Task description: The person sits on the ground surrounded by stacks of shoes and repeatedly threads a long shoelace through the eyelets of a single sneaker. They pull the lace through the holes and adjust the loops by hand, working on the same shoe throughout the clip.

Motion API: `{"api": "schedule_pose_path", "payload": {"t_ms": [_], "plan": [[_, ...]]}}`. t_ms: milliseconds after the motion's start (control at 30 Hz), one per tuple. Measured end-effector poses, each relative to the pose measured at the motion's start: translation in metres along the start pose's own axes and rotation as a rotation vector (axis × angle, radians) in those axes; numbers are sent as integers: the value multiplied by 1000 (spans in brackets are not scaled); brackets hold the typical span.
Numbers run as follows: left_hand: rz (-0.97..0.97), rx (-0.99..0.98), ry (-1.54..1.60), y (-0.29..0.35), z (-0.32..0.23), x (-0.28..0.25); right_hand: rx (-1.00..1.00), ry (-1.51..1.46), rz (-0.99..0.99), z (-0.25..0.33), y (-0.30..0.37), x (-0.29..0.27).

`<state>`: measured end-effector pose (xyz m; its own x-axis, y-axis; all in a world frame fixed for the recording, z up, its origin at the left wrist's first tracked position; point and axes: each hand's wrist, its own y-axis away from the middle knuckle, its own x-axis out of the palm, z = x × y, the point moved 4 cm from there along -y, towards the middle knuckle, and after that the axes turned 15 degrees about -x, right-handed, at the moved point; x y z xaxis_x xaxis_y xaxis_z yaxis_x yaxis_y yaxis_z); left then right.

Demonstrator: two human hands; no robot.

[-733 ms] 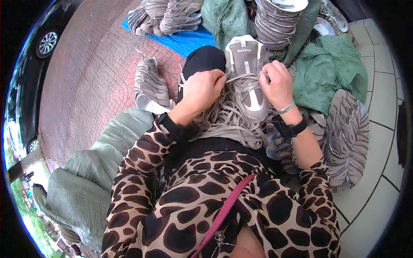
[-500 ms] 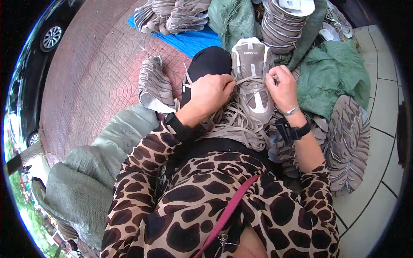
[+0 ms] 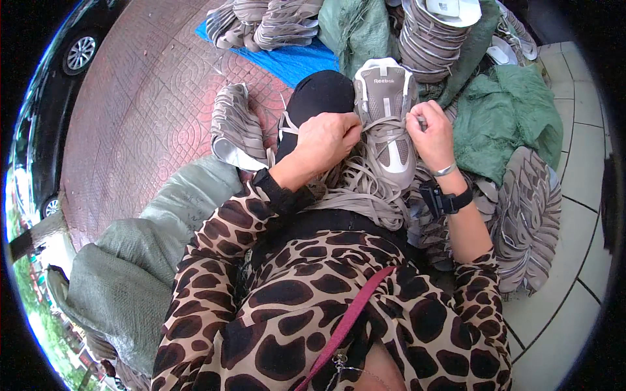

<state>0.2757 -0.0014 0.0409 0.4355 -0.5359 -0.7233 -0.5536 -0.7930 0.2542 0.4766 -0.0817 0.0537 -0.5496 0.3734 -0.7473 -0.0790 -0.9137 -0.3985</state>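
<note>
A grey-brown shoe upper (image 3: 385,98) with white trim rests on my lap, its tongue end pointing away from me. Shoelace strands cross its middle. On its left side my left hand (image 3: 328,140) is closed, pinching the shoelace. At the right edge my right hand (image 3: 433,135) grips the lace between thumb and fingers, with a silver bracelet at the wrist. A loose heap of pale laces (image 3: 368,199) lies on my lap below the upper. My knee in black cloth (image 3: 321,91) shows beside it, with a few lace strands over it.
Nested shoe uppers (image 3: 238,124) lie on red paving at left, and more uppers (image 3: 527,221) at right. Behind stand a tall stack of uppers (image 3: 427,49), green sacks (image 3: 508,117) and a blue sheet (image 3: 280,62). A grey-green sack (image 3: 130,280) is at my left; a dark car (image 3: 49,117) stands beyond.
Both hands stay on the lace at either side of the upper. The upper and hands appear very slightly farther right in view; little else differs.
</note>
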Motion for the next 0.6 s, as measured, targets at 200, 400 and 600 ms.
{"api": "schedule_pose_path", "payload": {"t_ms": [200,400,600], "plan": [[-50,52,-101,-5,-5,4,2,-26,59,-4,0,0],[-388,506,-429,-9,-32,-12,-492,99,279,-1,-36,-23],[-42,754,-475,-41,-26,-12,-745,235,901,2,-70,-14]]}}
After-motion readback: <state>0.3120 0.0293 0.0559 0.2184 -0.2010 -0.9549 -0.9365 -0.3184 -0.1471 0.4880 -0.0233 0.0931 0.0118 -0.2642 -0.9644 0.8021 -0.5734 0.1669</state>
